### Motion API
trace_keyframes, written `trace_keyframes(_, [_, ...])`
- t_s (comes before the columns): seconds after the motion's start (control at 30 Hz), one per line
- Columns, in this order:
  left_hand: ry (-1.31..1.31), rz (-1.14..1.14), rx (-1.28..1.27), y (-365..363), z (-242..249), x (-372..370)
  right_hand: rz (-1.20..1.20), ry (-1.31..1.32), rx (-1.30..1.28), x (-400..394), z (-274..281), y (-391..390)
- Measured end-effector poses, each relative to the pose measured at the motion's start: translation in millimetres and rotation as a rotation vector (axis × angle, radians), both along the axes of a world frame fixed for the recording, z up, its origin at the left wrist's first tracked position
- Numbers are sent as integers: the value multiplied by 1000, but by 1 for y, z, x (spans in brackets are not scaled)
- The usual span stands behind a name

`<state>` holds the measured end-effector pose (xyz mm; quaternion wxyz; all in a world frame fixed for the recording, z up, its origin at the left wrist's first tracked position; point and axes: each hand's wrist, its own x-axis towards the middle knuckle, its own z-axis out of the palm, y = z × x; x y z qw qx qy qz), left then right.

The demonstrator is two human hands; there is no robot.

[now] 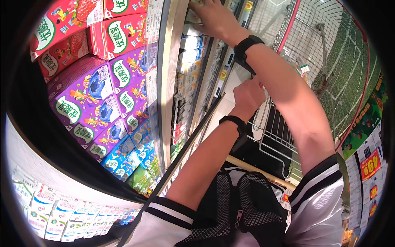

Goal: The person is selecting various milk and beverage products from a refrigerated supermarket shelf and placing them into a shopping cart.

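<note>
My right hand (216, 18) reaches across to the shelf at the top, fingers apart beside the pale packaged goods (190, 31) there. Its fingertips are partly cut off by the view's edge, and I see nothing held. My left hand (248, 96) is closed at the near end of the shopping cart (284, 31), just below my right forearm. That forearm partly covers the left fingers, so what they grip is hidden. Both wrists wear black bands.
Red cartons (123, 35) and purple cartons (88, 92) are stacked at left, with blue cartons (121, 154) below. White packs (61, 214) line the lower left. A wooden upright (166, 82) divides the shelving. A small carton (303, 66) lies in the cart. Price posters (370, 164) stand at right.
</note>
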<state>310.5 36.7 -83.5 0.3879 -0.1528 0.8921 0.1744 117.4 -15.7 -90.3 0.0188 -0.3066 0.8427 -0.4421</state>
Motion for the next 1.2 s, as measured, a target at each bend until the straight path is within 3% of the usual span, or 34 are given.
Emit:
trace_keyframes(0.17, [36, 15, 5, 0, 5, -4, -104, -94, -19, 3, 1, -10])
trace_keyframes(0.4, [-50, 7, 8, 2, 8, -11, -64, -89, -14, 0, 1, -1])
trace_keyframes(0.47, [-73, 17, -7, 1, 8, -12, -61, -87, -148, 1, -2, 6])
trace_keyframes(0.7, [4, 43, -32, 1, -14, 0, 3, -260, -245, 0, 31, 34])
trace_keyframes(0.8, [79, 132, 10, 2, -13, 6, -118, -110, -407, 5, 42, 40])
trace_keyframes(0.87, [142, 173, 42, 2, -7, 3, -119, -338, -426, 4, 59, 51])
trace_keyframes(1.0, [81, 113, 21, 2, -4, -4, -242, -44, -482, 5, 66, 78])
trace_keyframes(1.07, [60, 108, 24, 2, -1, -4, -253, -864, -861, 4, 74, 88])
trace_keyframes(1.2, [79, 94, 44, 2, 6, -10, -282, -789, -839, 5, 67, 107])
